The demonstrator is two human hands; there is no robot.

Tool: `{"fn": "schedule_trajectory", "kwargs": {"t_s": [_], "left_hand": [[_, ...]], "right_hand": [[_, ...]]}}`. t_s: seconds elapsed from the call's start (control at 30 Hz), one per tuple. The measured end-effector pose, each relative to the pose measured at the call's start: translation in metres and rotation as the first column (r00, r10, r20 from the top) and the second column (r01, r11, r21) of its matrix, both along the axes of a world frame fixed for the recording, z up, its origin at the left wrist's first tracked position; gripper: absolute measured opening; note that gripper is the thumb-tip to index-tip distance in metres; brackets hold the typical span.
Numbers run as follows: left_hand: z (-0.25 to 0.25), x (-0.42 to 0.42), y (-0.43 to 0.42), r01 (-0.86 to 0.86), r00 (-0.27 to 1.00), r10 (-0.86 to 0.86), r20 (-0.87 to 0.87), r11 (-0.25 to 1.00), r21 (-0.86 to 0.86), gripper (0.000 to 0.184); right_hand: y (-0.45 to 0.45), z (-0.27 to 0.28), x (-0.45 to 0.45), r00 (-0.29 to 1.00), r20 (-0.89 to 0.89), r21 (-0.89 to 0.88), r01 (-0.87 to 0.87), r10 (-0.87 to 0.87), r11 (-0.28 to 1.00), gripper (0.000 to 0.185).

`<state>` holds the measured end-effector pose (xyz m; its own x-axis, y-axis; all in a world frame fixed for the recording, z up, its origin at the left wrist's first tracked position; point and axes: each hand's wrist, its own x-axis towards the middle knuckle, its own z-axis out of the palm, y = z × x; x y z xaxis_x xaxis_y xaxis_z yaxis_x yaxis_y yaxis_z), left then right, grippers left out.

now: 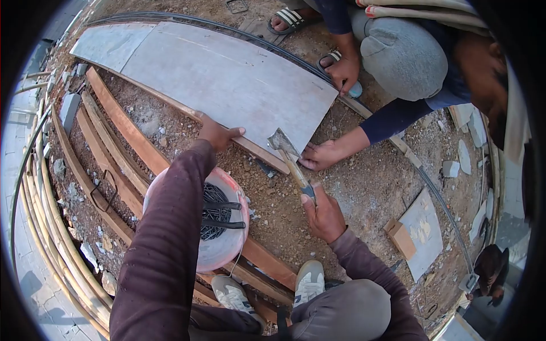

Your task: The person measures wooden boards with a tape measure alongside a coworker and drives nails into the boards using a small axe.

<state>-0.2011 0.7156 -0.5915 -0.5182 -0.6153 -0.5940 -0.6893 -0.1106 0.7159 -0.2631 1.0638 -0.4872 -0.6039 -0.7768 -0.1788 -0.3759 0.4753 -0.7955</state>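
Observation:
A long grey-faced plywood panel lies on a wooden batten along its near edge. My left hand grips that near edge, thumb pointing right along it and the other fingers mostly hidden. In my right hand, fingers closed round the blue grip, is a hammer. Its metal head is over the panel's near right corner. Close to that head, a co-worker's hand touches the corner; the other hand is at the panel's far right corner.
Between my arms stands a bucket holding nails and a black-handled tool. Several timber strips lie on the left, beyond them bundled poles. A co-worker in a grey cap crouches opposite. Board scraps lie right.

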Motion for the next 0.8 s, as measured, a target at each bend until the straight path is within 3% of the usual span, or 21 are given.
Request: {"fn": "schedule_trajectory", "kwargs": {"t_s": [0.17,0.27,0.33,0.43,0.57,0.63,0.7,0.8], "left_hand": [[0.019,0.000,0.004,-0.003,1.000,0.002,0.009,0.999,0.043,0.136],[0.011,0.000,0.004,-0.022,1.000,0.021,0.019,0.998,0.053,0.119],[0.014,-0.002,-0.004,-0.006,1.000,0.002,0.015,0.975,0.224,0.102],[0.031,-0.011,0.000,-0.115,0.978,0.046,0.204,0.933,0.341,0.084],[0.067,-0.046,0.022,-0.428,0.898,0.356,0.259,0.844,0.323,0.089],[0.047,-0.056,0.027,-0.475,0.854,0.520,-0.025,0.800,0.367,0.089],[0.031,-0.066,0.020,-0.568,0.760,0.638,-0.121,0.744,0.352,0.094],[0.016,-0.080,0.011,-0.770,0.620,0.784,0.019,0.605,0.202,0.106]], "right_hand": [[0.011,-0.010,0.008,0.998,0.010,0.006,0.069,-0.069,0.998,0.031],[0.049,-0.025,0.026,0.993,0.045,0.030,0.105,-0.107,0.994,0.030],[0.073,-0.032,0.036,0.994,0.052,0.108,0.091,-0.097,0.990,0.028],[0.098,-0.040,0.047,0.996,0.027,0.183,0.082,-0.088,0.980,0.030],[0.115,-0.045,0.056,0.994,0.067,0.324,0.065,-0.091,0.944,0.033],[0.116,-0.045,0.056,0.995,0.085,0.353,0.024,-0.058,0.935,0.034],[0.112,-0.038,0.059,0.991,0.105,0.350,0.045,-0.087,0.936,0.033],[0.114,-0.038,0.062,0.987,0.119,0.320,0.068,-0.111,0.945,0.032]]}}
